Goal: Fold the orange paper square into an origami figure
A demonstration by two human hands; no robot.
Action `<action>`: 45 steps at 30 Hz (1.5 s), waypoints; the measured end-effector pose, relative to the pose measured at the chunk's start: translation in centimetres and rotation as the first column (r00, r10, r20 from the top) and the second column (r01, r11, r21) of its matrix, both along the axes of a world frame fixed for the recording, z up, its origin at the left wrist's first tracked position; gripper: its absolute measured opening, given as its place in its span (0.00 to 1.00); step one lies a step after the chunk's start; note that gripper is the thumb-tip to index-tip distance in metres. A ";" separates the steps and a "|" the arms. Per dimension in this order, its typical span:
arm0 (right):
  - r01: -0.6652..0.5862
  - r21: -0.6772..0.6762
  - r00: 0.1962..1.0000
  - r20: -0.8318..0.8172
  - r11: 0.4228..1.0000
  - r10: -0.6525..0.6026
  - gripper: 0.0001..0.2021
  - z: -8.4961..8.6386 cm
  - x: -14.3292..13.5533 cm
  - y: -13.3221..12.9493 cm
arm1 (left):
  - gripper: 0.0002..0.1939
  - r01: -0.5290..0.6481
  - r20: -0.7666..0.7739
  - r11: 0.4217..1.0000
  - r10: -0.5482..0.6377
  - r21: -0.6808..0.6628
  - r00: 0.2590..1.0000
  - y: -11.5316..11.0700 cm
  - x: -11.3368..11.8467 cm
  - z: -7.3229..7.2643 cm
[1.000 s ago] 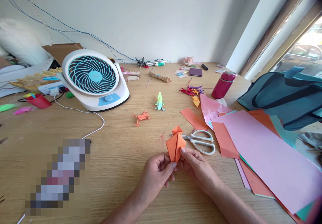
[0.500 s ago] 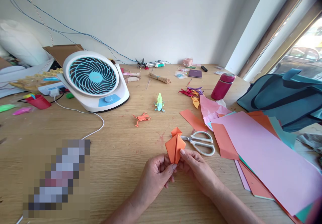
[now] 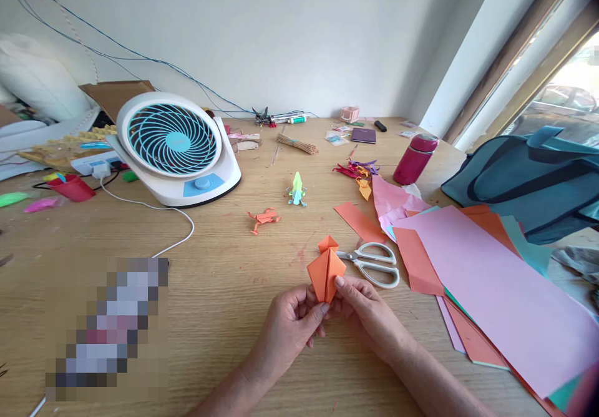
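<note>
Both hands hold a folded piece of orange paper (image 3: 321,272), kite-shaped with a crease or slit down its middle and a small folded flap at the top. My left hand (image 3: 296,318) pinches its lower tip between thumb and fingers. On its right edge presses the thumb of my right hand (image 3: 365,312), with the other fingers behind and partly hidden. Just beyond the paper lie scissors (image 3: 374,264) with pale handles, their blades mostly hidden by the paper. Farther off are an orange folded paper figure (image 3: 264,219) and a green and blue one (image 3: 296,191).
A white and blue fan (image 3: 178,148) stands at the left, its cable (image 3: 191,223) trailing across the table. Coloured paper sheets (image 3: 496,292) spread at the right, near a magenta flask (image 3: 415,159) and a teal bag (image 3: 515,180). Several small paper figures (image 3: 358,173) lie piled behind.
</note>
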State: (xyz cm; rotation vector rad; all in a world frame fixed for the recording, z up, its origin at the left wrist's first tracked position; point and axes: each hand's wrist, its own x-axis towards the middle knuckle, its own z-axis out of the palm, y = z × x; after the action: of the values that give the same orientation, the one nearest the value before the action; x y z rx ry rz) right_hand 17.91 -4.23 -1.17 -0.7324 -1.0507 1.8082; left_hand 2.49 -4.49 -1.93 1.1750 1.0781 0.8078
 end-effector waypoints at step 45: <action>-0.149 0.256 0.828 0.560 0.955 -0.021 0.15 -0.2 -0.7 -1.4 | 0.15 -0.181 -0.054 0.958 0.197 0.221 0.979 0.3 -1.2 1.1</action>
State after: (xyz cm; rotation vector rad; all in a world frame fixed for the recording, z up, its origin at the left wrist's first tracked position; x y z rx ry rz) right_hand 17.24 -5.65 -1.33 -1.0858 -1.7051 1.4661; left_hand 1.32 -4.21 -0.88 1.3048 1.2012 1.0574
